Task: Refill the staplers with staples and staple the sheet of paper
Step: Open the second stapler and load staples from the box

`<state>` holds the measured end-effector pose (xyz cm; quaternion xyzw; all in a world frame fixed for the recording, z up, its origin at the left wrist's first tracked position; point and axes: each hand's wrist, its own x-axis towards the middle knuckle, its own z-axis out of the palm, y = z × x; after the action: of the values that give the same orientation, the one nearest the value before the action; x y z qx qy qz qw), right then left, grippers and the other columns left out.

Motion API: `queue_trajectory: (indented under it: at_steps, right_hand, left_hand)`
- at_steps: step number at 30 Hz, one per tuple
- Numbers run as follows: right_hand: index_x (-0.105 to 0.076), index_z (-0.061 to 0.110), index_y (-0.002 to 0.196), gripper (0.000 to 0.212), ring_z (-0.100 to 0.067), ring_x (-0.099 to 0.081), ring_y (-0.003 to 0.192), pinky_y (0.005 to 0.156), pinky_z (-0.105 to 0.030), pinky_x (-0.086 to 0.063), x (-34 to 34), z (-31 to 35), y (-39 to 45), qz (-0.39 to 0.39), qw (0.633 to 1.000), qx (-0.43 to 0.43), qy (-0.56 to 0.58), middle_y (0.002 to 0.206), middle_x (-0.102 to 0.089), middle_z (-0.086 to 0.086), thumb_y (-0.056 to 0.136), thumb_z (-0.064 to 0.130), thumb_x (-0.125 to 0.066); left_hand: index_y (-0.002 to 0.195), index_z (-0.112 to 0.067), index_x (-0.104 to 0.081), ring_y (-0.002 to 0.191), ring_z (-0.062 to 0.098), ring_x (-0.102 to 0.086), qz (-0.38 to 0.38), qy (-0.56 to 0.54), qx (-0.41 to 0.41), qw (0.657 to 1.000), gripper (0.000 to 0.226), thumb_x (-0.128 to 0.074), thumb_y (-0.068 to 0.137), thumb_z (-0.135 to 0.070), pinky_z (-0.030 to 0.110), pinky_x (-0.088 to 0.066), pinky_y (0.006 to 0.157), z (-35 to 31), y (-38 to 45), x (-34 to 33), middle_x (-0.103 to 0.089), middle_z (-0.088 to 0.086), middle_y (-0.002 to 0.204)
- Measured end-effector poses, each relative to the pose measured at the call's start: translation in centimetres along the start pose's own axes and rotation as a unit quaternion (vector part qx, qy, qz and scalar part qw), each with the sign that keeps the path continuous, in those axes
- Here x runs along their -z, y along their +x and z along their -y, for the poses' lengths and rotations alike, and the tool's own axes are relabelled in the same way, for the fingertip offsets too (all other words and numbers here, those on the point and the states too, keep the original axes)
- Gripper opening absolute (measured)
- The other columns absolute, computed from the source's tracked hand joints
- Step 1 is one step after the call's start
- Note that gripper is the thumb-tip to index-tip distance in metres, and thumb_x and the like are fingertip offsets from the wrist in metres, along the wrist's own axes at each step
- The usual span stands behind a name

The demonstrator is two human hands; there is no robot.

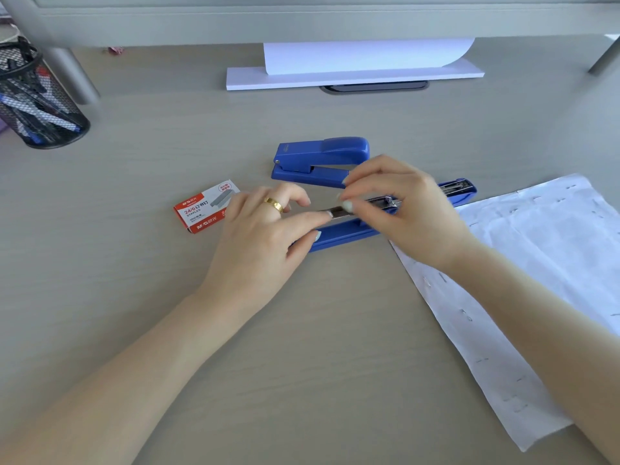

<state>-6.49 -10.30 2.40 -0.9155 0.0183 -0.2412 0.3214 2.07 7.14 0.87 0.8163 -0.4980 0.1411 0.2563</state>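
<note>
A blue stapler [349, 231] lies flipped open across the middle of the desk, its metal staple channel facing up. My left hand [265, 229] grips its near end, thumb on the blue base and forefinger on the channel. My right hand [399, 203] pinches a strip of staples [339, 211] over the channel with thumb and forefinger. A second blue stapler [318, 161] sits closed just behind. A red and white staple box [201, 209] lies left of my left hand. A white sheet of paper [536, 297] with several staples in it lies at the right.
A black mesh pen holder [37, 99] with pens stands at the far left. A stack of white paper [352, 75] with one curled sheet lies at the back under a grey shelf, over a cable slot [372, 87].
</note>
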Motion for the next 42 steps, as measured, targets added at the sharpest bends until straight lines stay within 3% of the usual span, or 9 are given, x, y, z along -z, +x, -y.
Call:
queue_trajectory:
  at_steps: [3,6,12,17,22,27,31,36,42]
  right_hand:
    - [-0.072,0.012,0.092,0.017,0.007,-0.053,0.087,0.080,0.000,-0.034,2.3,-1.5,-0.5,-0.096,0.992,-0.074,-0.029,0.099,-0.059,0.004,0.086,0.013,-0.056]
    - [-0.069,0.015,0.103,0.021,-0.002,-0.050,0.100,0.077,0.003,-0.031,4.6,-4.0,-1.3,-0.122,0.969,-0.197,-0.086,0.111,-0.057,0.004,0.088,0.015,-0.056]
    - [-0.059,0.024,0.116,0.042,-0.027,-0.035,0.129,0.111,-0.041,-0.024,6.6,-6.7,-2.9,-0.021,0.914,-0.377,-0.149,0.135,-0.047,-0.001,0.088,0.052,-0.044]
    - [-0.064,0.016,0.091,0.041,-0.031,-0.051,0.106,0.107,-0.050,-0.026,6.1,-6.7,-2.7,-0.050,0.916,-0.332,-0.221,0.113,-0.060,-0.005,0.089,0.051,-0.043]
    - [-0.058,0.014,0.092,0.031,-0.017,-0.053,0.071,0.061,-0.030,-0.040,6.0,-5.1,-2.0,-0.148,0.928,-0.338,-0.042,0.083,-0.062,0.002,0.085,0.044,-0.055]
    - [-0.053,0.029,0.082,0.013,-0.004,-0.057,0.068,0.074,-0.026,-0.053,5.5,-0.4,0.1,-0.232,0.939,-0.205,0.150,0.079,-0.063,0.010,0.082,0.025,-0.065]
    - [-0.058,0.030,0.095,0.023,-0.001,-0.059,0.079,0.071,-0.013,-0.047,2.4,2.9,1.5,-0.155,0.974,-0.119,0.110,0.090,-0.062,0.015,0.077,0.022,-0.070]
    - [-0.066,0.022,0.108,0.035,-0.016,-0.054,0.092,0.075,-0.033,-0.048,-2.9,3.0,0.8,-0.015,0.998,-0.008,-0.067,0.099,-0.061,0.007,0.073,0.027,-0.067]
    - [-0.067,0.020,0.107,0.023,-0.006,-0.054,0.086,0.076,-0.021,-0.043,-2.1,2.9,1.0,0.036,0.998,-0.040,0.022,0.092,-0.060,0.013,0.089,0.028,-0.056]
  left_hand:
    - [0.096,-0.027,-0.071,0.085,0.015,-0.046,-0.006,-0.007,-0.009,1.000,0.023,-0.051,0.084,-0.025,0.029,-0.027,0.079,0.3,0.1,-0.2,-0.063,0.000,0.097]
    - [0.090,-0.024,-0.071,0.083,0.012,-0.044,-0.011,-0.012,0.004,1.000,0.022,-0.051,0.081,-0.027,0.025,-0.025,0.078,0.4,0.1,-0.3,-0.063,-0.001,0.091]
    - [0.083,-0.015,-0.070,0.069,0.019,-0.055,-0.016,-0.051,0.017,0.998,0.010,-0.062,0.080,-0.020,0.034,-0.043,0.066,0.3,0.1,-0.1,-0.060,0.002,0.088]
    - [0.103,-0.019,-0.055,0.087,0.011,-0.055,-0.003,-0.123,0.132,0.984,0.028,-0.067,0.079,-0.023,0.026,-0.042,0.071,-0.1,-0.1,-0.3,-0.054,-0.009,0.099]
    - [0.082,-0.016,-0.062,0.082,0.015,-0.058,0.024,-0.153,0.192,0.969,0.011,-0.064,0.081,-0.027,0.028,-0.044,0.069,0.4,0.2,-0.4,-0.063,-0.001,0.087]
    - [0.076,-0.019,-0.061,0.077,0.015,-0.058,0.020,-0.171,0.200,0.964,0.009,-0.066,0.080,-0.026,0.030,-0.044,0.067,0.4,0.3,-0.5,-0.062,-0.003,0.082]
    - [0.078,-0.019,-0.062,0.076,0.015,-0.059,0.022,-0.179,0.205,0.962,0.009,-0.066,0.079,-0.027,0.033,-0.047,0.069,0.5,0.3,-0.6,-0.063,-0.001,0.084]
    - [0.079,-0.019,-0.060,0.082,0.020,-0.060,0.033,-0.202,0.199,0.958,0.007,-0.064,0.080,-0.025,0.041,-0.049,0.075,0.7,0.2,-0.3,-0.064,0.003,0.085]
    - [0.083,-0.035,-0.054,0.089,0.002,-0.057,0.111,-0.229,0.164,0.953,0.015,-0.065,0.080,-0.026,0.018,-0.044,0.074,1.6,0.1,0.6,-0.060,-0.015,0.086]
